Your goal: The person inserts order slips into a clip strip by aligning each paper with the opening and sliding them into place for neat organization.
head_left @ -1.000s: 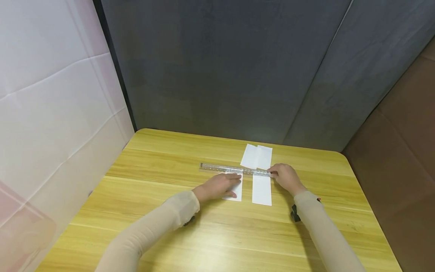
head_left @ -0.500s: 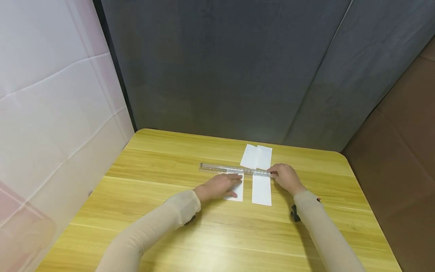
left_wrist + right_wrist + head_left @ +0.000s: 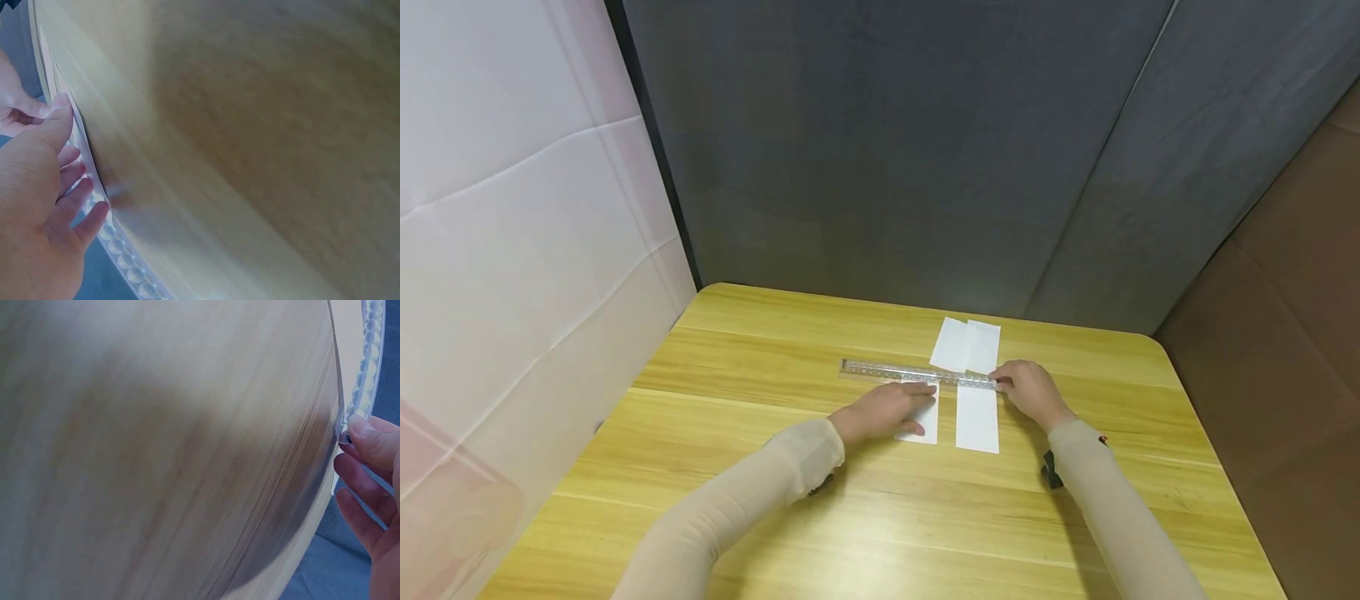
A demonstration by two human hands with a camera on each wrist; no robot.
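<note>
The left hand (image 3: 883, 410), fingers flat, had slid the left strip (image 3: 927, 425) slightly right; the right hand (image 3: 1030, 392) stayed pinching the ruler (image 3: 917, 374).

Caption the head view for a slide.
Left hand presses a paper strip flat while right hand holds a clear ruler across two strips on a wooden table.

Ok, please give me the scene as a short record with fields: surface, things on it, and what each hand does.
surface: wooden table
ruler: clear ruler lies across the strips
strips: left strip and right strip, side by side and apart
other paper: two white pieces beyond the ruler
left hand: left hand rests flat on the left strip, fingers straight
right hand: right hand pinches the ruler's right end
</note>
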